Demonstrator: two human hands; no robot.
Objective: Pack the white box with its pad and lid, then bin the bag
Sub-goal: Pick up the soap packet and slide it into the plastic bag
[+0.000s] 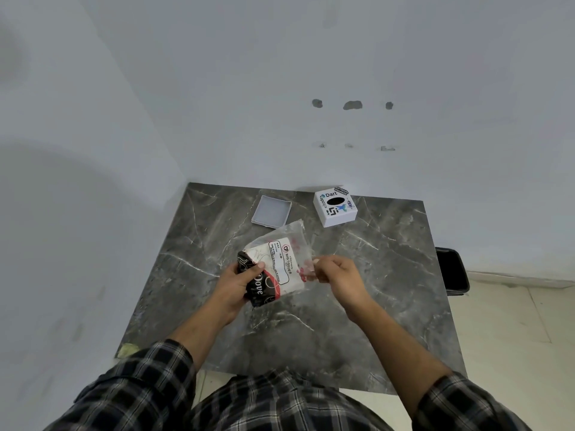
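Observation:
A clear plastic bag (281,259) printed in black, white and red, with a tissue pack inside, is held over the middle of the dark marble table (389,275). My left hand (241,283) grips its black lower-left end. My right hand (337,272) pinches the bag's thin clear right edge between thumb and fingers. The open white box (271,211) lies flat at the table's far side. To its right stands the white lid (335,207), covered in stickers, with a black oval hole on top.
A black bin (452,270) stands on the floor just past the table's right edge. White walls close in behind and to the left. A crumpled yellowish scrap (127,349) lies at the table's near-left corner.

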